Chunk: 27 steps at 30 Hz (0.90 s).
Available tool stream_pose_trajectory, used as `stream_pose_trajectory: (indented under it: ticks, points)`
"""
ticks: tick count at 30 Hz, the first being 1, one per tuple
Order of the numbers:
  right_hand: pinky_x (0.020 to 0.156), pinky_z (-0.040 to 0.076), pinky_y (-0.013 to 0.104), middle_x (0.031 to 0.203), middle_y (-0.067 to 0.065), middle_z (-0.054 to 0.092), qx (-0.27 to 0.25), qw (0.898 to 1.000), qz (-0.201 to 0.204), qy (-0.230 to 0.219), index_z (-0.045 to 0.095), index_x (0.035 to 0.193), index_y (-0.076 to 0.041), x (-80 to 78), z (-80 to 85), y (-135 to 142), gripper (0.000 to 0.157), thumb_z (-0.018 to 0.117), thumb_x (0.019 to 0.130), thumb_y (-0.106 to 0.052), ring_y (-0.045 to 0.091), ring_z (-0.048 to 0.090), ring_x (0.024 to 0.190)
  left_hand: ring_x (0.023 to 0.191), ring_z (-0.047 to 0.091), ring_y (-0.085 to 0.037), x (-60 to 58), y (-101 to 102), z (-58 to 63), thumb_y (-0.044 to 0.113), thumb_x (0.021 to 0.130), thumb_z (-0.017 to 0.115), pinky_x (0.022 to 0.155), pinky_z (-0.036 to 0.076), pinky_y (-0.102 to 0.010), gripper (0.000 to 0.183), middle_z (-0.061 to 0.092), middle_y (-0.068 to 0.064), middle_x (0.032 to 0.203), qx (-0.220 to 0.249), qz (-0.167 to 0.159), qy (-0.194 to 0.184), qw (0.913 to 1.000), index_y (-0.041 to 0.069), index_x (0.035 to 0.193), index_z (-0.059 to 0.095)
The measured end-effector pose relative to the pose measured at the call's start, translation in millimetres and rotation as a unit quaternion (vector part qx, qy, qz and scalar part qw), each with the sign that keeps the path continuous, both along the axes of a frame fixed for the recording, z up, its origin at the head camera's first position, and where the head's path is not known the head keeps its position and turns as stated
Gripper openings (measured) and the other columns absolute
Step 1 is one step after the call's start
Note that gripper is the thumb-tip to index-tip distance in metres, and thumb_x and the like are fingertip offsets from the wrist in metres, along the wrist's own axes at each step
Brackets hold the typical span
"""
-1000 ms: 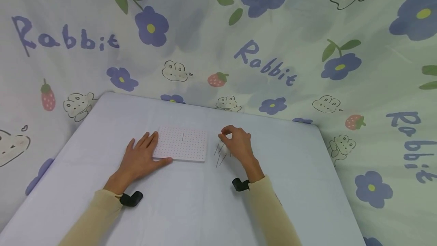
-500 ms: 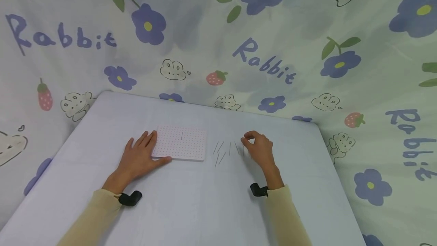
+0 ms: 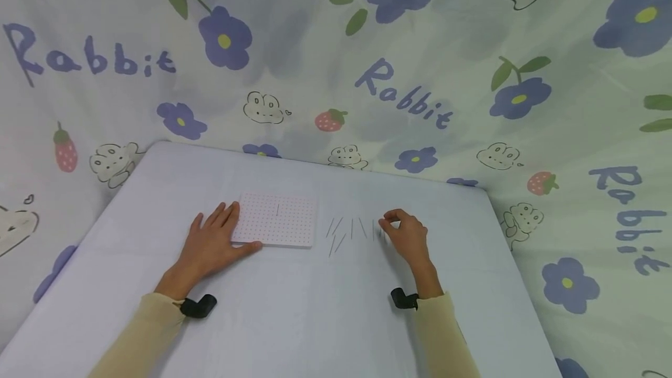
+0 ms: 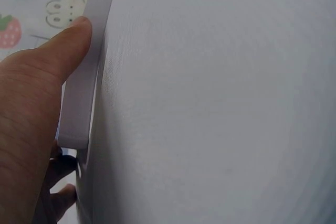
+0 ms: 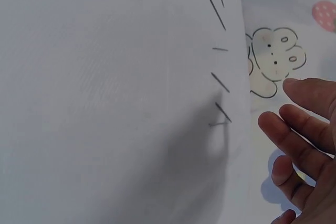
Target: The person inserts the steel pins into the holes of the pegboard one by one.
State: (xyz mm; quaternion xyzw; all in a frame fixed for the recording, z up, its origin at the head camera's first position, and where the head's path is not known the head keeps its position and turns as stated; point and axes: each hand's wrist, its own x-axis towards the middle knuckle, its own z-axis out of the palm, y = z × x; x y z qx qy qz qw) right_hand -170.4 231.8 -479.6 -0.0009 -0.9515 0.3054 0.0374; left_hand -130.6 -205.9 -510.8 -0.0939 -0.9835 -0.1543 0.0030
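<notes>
A white board with a grid of small holes (image 3: pixel 274 232) lies left of the middle of the table. My left hand (image 3: pixel 207 249) rests at its left end, fingers spread and straight, its thumb (image 4: pixel 73 43) along the near side edge. One thin dark needle-like stick (image 3: pixel 277 210) shows on the board. Several more such sticks (image 3: pixel 352 228) lie scattered on the table right of it. My right hand (image 3: pixel 408 237) hovers over the rightmost sticks, which it partly covers in the head view. In the right wrist view its thumb (image 5: pixel 310 95) and fingers are apart, with nothing between them.
The table (image 3: pixel 310 319) has a white cover. A patterned curtain (image 3: pixel 315 45) with flowers and rabbits hangs behind its far edge. Each wrist wears a small black camera, such as the left one (image 3: pixel 198 307).
My right hand has moved right, from beside the board to the rightmost sticks, and slightly toward me. My left hand stays at the board, which has not moved on the table.
</notes>
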Motion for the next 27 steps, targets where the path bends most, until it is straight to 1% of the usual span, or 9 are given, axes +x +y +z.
stream_pose_trajectory:
  ticks: [3, 5, 12, 17, 27]
  points:
    - [0.095, 0.038, 0.061, 0.108, 0.003, 0.075, 0.001, 1.000, -0.004, -0.008, 0.072, 0.112, -0.013, 1.9, -2.1, 2.1, 0.030, 0.068, 0.096, -0.038, 0.029, 0.066, 0.097, 0.149, 0.022, -0.046, 0.1, -0.7, -0.6, 0.081, 0.082, 0.055, 0.115, 0.009, -0.071, 0.118, 0.030, -0.026, 0.160, 0.002, 0.001, 0.001, 1.0000, -0.006, 0.156, 0.025]
    - [0.096, 0.037, 0.061, 0.108, 0.003, 0.075, 0.000, 1.000, -0.008, -0.015, 0.072, 0.111, -0.013, 3.6, -3.5, 3.0, 0.029, 0.068, 0.096, -0.038, 0.030, 0.066, 0.098, 0.149, 0.021, -0.046, 0.2, -1.0, -1.0, 0.082, 0.082, 0.053, 0.115, 0.008, -0.071, 0.119, 0.030, -0.026, 0.160, 0.001, 0.000, 0.000, 1.0000, -0.006, 0.156, 0.024]
    - [0.093, 0.038, 0.059, 0.107, 0.002, 0.075, 0.010, 0.999, -0.014, -0.030, 0.073, 0.112, -0.014, 6.5, -12.7, 5.3, 0.028, 0.070, 0.095, -0.036, 0.027, 0.067, 0.098, 0.149, 0.021, -0.047, 0.2, -1.1, -1.5, 0.083, 0.082, 0.053, 0.114, 0.008, -0.072, 0.120, 0.029, -0.027, 0.160, 0.003, -0.002, -0.002, 1.0000, -0.007, 0.156, 0.024]
    - [0.095, 0.037, 0.062, 0.108, 0.002, 0.075, 0.013, 0.999, -0.016, -0.038, 0.073, 0.112, -0.013, 8.5, -17.3, 6.5, 0.028, 0.070, 0.094, -0.035, 0.028, 0.067, 0.103, 0.149, 0.021, -0.046, 0.4, -2.1, -2.5, 0.083, 0.082, 0.053, 0.115, 0.008, -0.072, 0.119, 0.030, -0.027, 0.160, 0.003, -0.002, 0.003, 1.0000, -0.006, 0.156, 0.024]
    - [0.093, 0.037, 0.065, 0.104, 0.002, 0.075, 0.018, 0.999, -0.013, -0.037, 0.074, 0.111, -0.012, 9.6, -17.5, 6.9, 0.026, 0.072, 0.093, -0.031, 0.030, 0.067, 0.107, 0.149, 0.022, -0.045, 1.2, -2.0, -2.6, 0.081, 0.082, 0.055, 0.115, 0.009, -0.071, 0.118, 0.031, -0.026, 0.160, 0.005, 0.000, 0.008, 1.0000, -0.005, 0.156, 0.025]
